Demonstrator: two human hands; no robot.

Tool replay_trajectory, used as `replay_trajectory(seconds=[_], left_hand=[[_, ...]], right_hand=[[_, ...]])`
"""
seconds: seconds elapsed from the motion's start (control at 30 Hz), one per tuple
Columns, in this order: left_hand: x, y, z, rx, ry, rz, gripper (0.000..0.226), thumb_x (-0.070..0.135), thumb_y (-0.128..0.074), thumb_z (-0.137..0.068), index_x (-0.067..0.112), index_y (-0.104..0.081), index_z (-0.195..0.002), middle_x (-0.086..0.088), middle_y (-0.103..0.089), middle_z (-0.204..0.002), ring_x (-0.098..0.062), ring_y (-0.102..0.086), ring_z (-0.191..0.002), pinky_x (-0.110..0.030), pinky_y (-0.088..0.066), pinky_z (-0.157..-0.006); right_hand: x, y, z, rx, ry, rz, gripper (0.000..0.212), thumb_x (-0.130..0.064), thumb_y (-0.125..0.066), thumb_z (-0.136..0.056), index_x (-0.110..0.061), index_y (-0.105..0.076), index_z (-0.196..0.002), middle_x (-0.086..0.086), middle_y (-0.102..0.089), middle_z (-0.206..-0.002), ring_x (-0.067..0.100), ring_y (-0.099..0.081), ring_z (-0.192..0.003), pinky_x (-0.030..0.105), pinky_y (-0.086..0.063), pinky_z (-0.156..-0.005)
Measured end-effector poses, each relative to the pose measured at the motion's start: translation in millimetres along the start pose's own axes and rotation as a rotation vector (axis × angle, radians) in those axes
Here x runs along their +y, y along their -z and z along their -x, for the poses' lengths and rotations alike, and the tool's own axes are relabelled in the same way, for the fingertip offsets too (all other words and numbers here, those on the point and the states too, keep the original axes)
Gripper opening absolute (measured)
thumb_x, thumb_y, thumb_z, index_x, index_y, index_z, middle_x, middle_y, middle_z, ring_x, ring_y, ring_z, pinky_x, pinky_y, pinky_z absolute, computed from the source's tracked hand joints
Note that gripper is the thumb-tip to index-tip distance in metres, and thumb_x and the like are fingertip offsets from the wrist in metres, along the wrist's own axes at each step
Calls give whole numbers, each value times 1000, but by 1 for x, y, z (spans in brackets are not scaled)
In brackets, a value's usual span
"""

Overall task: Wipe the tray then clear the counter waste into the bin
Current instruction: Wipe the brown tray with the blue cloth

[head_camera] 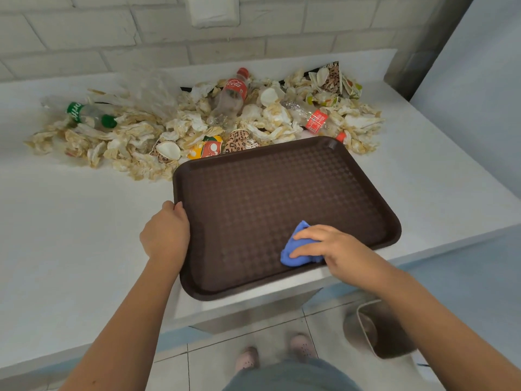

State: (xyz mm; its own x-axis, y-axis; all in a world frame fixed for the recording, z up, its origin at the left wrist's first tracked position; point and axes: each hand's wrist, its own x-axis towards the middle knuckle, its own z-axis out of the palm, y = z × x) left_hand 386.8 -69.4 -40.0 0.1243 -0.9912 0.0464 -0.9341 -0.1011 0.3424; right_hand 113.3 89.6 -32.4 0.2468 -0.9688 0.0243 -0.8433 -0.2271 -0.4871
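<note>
The tray (pixel 282 193) lies flat on the white counter (pixel 70 221), its near edge at the counter's front edge. I judge it stiff moulded plastic, light, with a textured floor that grips the cloth and a raised rim that offers the best hold. My left hand (pixel 166 232) holds that rim on the left side, fingers curled over it, to stop the tray sliding. My right hand (pixel 329 246) presses the blue cloth (pixel 296 249) onto the tray's near right area, fingers curved round the bunched fabric; the cloth is soft and folds easily. Behind the tray sits the waste (pixel 141 142): crumpled paper, crushed cups and plastic bottles, all light and loose, best gathered by sweeping. The bin (pixel 377 328) stands on the floor, below right
</note>
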Motion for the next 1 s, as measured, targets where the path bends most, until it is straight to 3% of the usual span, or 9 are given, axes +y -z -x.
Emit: replay_trajectory(seconds=[0.23, 0.37, 0.5, 0.6, 0.67, 0.7, 0.77, 0.87, 1.0], left_hand=[[0, 3, 1, 6, -11, -37, 41, 33, -29, -101, 3, -57, -100, -9, -51, -72, -27, -47, -65, -35, -39, -62], [13, 14, 1, -11, 42, -132, 39, 35, -37, -98, 2, -55, -111, -20, -54, -87, -37, -52, -81, -42, -42, -68], [62, 17, 12, 149, 10, -112, 45, 27, -60, -88, -4, -51, -119, -33, -46, -112, -49, -44, -105, -54, -42, -82], [136, 4, 32, 184, -186, -24, 38, 28, -62, -86, 3, -60, -114, -27, -50, -109, -45, -46, -104, -51, -43, -82], [192, -13, 53, 154, -362, 56, 31, 28, -64, -84, 8, -65, -107, -21, -54, -104, -42, -50, -100, -47, -45, -80], [219, -22, 66, 129, -444, 106, 27, 27, -66, -83, 9, -67, -104, -18, -55, -103, -40, -51, -98, -46, -46, -80], [268, -44, 91, 77, -600, 199, 22, 26, -68, -81, 11, -69, -98, -13, -56, -99, -35, -53, -95, -42, -46, -79], [327, -77, 121, -18, -775, 239, 22, 25, -69, -80, 10, -69, -96, -11, -58, -96, -32, -56, -91, -39, -46, -76], [373, -118, 143, -115, -857, 173, 28, 27, -63, -87, 7, -66, -106, -15, -57, -111, -34, -54, -104, -42, -43, -88]], right_hand=[[30, 12, 30, 239, -179, -64, 52, 8, -46, -85, -24, -64, -121, -17, -49, -127, 2, -41, -120, 0, -22, -100], [42, 32, 34, 408, -387, -481, 31, -9, -48, -97, -32, -60, -115, -15, -61, -118, -8, -54, -108, 3, -35, -92], [72, 65, 41, 519, -543, -1215, 24, -26, -56, -88, -22, -61, -111, -2, -71, -101, 13, -68, -87, 23, -53, -68], [101, 98, 53, 547, -642, -1631, 12, -18, -60, -89, -13, -64, -100, 7, -67, -86, 15, -65, -66, 25, -52, -56], [125, 118, 63, 446, -598, -1767, 29, -28, -86, -62, -12, -64, -73, 2, -54, -62, 9, -47, -46, 15, -39, -44], [141, 126, 69, 414, -583, -1751, 36, -34, -88, -54, -15, -58, -62, -2, -43, -53, 6, -32, -41, 13, -29, -39], [166, 142, 83, 411, -567, -1606, 32, -35, -72, -73, -20, -52, -54, -3, -34, -51, 8, -21, -46, 12, -20, -37], [189, 164, 105, 556, -632, -1169, 5, -20, -65, -85, -20, -67, -90, 13, -51, -67, 20, -42, -55, 20, -31, -42], [220, 169, 124, 624, -581, -399, 36, -12, -58, -89, -33, -61, -117, -10, -65, -107, 9, -59, -89, 22, -44, -75]])
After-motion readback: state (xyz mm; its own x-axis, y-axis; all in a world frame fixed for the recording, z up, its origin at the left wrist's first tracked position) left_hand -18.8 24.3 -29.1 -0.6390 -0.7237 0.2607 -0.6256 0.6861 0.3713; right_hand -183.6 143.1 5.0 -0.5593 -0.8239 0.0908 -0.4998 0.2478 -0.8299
